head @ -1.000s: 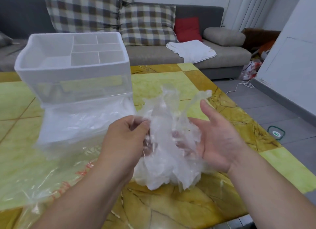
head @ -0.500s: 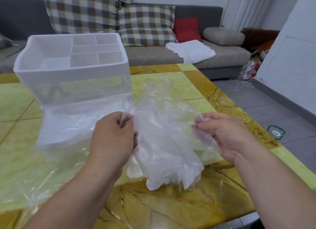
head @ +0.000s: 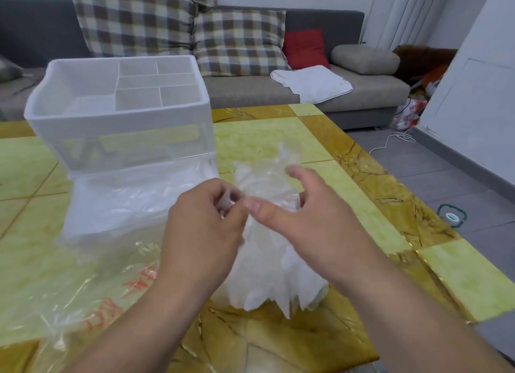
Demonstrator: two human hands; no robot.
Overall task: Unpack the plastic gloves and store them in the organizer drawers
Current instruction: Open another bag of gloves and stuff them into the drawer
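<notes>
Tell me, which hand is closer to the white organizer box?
Left. The left hand is just in front of the organizer box; the right hand is farther to the right.

Table point(head: 459, 283) surfaced in yellow-green and golden-brown marbled panels. A white compartmented organizer point(head: 119, 138) is set at the far left; a clear plastic bag point(head: 55, 289) with red print is spread before it.

A grey sofa point(head: 250, 94) holds plaid cushions point(head: 239, 42), a red cushion point(head: 303, 48) and perhaps a white towel point(head: 312, 84).
</notes>
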